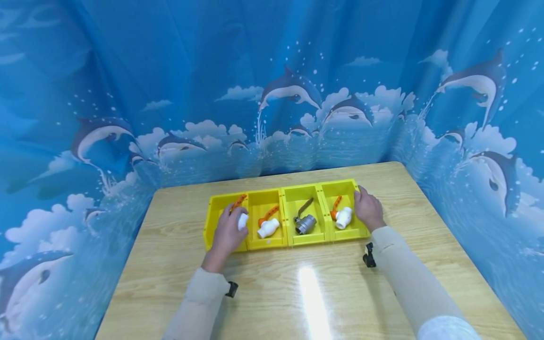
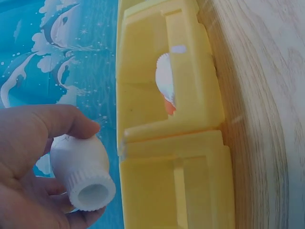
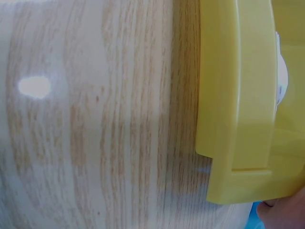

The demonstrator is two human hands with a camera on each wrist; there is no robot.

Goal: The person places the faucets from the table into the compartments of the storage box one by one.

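My left hand point(image 1: 229, 230) grips a white plastic ball valve point(image 2: 86, 167) with an orange handle point(image 1: 239, 202), over the leftmost compartment of a yellow bin row point(image 1: 267, 245). In the left wrist view the thumb and fingers curl round its white body, the ribbed open end facing the camera. My right hand point(image 1: 369, 208) rests on the right end wall of the row; its fingers are partly hidden there. Two more white valves with orange handles lie in the second compartment point(image 1: 268, 228) and the rightmost one. Between them sits a grey metal ball valve point(image 1: 305, 224).
The row stands on a wood-grain table point(image 1: 272, 293), towards its far side. A blue curtain point(image 1: 238, 118) printed with dolphins hangs behind and along both sides. Black wrist straps point(image 1: 369, 255) show at the cuffs.
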